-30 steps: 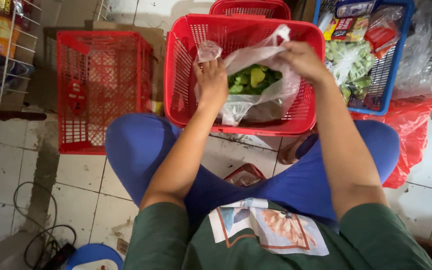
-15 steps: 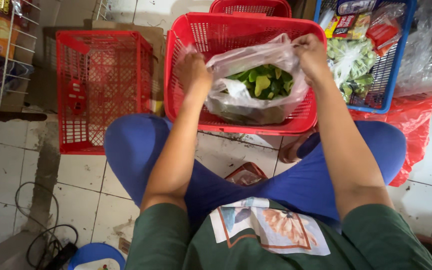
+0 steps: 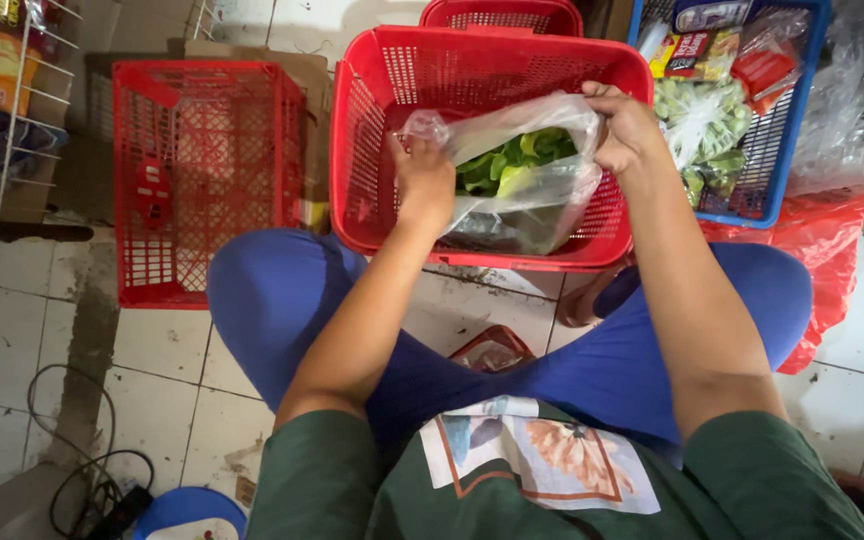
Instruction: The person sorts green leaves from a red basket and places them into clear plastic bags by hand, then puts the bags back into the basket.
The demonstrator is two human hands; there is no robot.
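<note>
Thin, crinkled clear plastic forms the bag [image 3: 522, 190] that both hands grasp inside a red basket [image 3: 372, 130]. From the head camera, the left hand [image 3: 424, 180] pinches the bag's left edge near a twisted corner, fingers closed on the film; the right hand [image 3: 627, 125] grips the upper right rim of the bag, clenched around it. Green leafy vegetables [image 3: 502, 165] show through the film, glossy and lumpy.

Three red baskets of moulded plastic lattice are in sight: the one with the bag, a second one [image 3: 502, 15] just behind it, and a boxier red crate [image 3: 202, 170] standing apart on the left. One blue basket [image 3: 782, 130], also lattice-walled, sits just beside the right hand and holds more bagged greens and some packets. A red plastic bag [image 3: 822, 250] lies crumpled under it. White floor tiles [image 3: 12, 340], smooth and stained, carry one black cable [image 3: 82, 470]. The person sits cross-legged in blue trousers [image 3: 282, 300].
</note>
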